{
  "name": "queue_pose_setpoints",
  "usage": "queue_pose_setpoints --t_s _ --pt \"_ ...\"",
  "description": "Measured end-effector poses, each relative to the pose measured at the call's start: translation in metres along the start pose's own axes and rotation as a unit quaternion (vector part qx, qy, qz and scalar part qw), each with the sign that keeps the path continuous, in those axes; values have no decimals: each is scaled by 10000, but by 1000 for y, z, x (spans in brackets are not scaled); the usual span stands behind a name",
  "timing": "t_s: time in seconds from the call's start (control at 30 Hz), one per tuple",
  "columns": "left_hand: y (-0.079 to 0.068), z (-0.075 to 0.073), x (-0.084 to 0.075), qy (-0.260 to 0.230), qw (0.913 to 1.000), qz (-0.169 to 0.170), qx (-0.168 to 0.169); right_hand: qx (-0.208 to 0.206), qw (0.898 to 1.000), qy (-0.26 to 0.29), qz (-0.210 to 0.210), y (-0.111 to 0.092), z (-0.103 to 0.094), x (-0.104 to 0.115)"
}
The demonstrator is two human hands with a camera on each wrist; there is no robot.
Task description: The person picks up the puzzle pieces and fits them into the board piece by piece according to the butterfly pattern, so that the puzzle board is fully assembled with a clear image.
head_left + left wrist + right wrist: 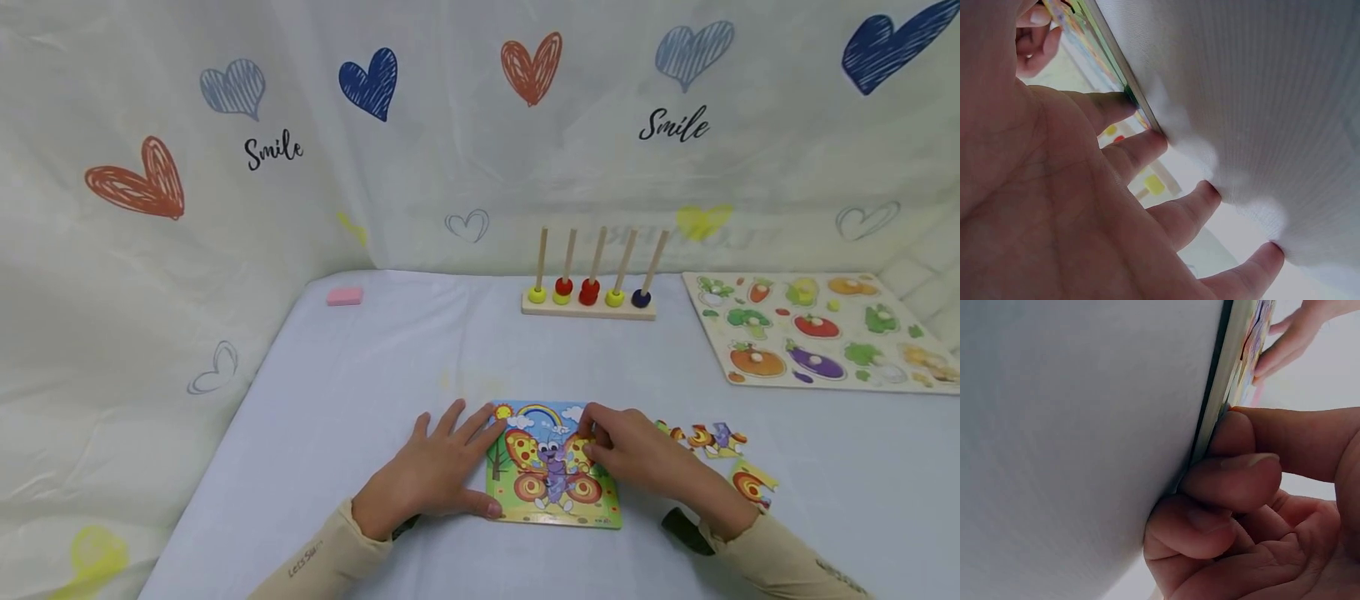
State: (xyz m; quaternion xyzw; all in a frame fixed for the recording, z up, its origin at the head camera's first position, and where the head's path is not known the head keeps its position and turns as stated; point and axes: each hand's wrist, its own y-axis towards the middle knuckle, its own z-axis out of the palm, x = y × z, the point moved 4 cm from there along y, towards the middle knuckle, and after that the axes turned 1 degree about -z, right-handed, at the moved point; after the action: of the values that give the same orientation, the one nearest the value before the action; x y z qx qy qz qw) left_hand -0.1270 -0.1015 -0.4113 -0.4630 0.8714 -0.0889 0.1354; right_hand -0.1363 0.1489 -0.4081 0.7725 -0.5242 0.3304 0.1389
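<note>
A square butterfly jigsaw puzzle point(555, 504) lies flat on the white table, its picture showing a rainbow, a sun and a purple-bodied butterfly. My left hand point(438, 471) spreads its fingers along the left side. Its thumb rests on the lower left edge, the index finger reaches the upper left corner, and other fingertips touch the cloth. On the opposite side, my right hand point(630, 446) pinches a puzzle piece at the butterfly's upper right wing, thumb and index fingertips close together. That piece is mostly hidden by the fingers. The remaining right fingers curl beside the board's edge point(1216, 394).
Several loose puzzle pieces point(720, 439) lie beyond my right forearm, with another piece point(752, 482) nearer. A bead stacker with upright pegs point(588, 310) stands at the back. A vegetable peg board point(817, 354) lies at the back right, a pink block point(345, 296) at the back left.
</note>
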Motion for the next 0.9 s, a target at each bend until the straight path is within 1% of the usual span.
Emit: queue_pose_setpoints --t_s 0.27,0.4,0.5,0.67,0.77,0.9 --pt "0 -1 0 14 10000 47 -46 -6 9999 -153 -12 1 1 2" --pt "-1 -2 0 -14 10000 48 -29 -38 10000 -60 -39 0 0 2" --pt "-1 -2 1 -24 10000 19 9 -51 9998 139 -124 -2 -4 0" --pt "-1 1 0 -90 9999 -5 57 -242 9988 367 -198 -13 -17 -6" --pt "-1 1 0 -67 10000 14 35 -503 9984 224 -141 -20 -28 -14" --pt "-1 1 0 -42 10000 24 8 -727 9973 39 10 -28 -46 -26"
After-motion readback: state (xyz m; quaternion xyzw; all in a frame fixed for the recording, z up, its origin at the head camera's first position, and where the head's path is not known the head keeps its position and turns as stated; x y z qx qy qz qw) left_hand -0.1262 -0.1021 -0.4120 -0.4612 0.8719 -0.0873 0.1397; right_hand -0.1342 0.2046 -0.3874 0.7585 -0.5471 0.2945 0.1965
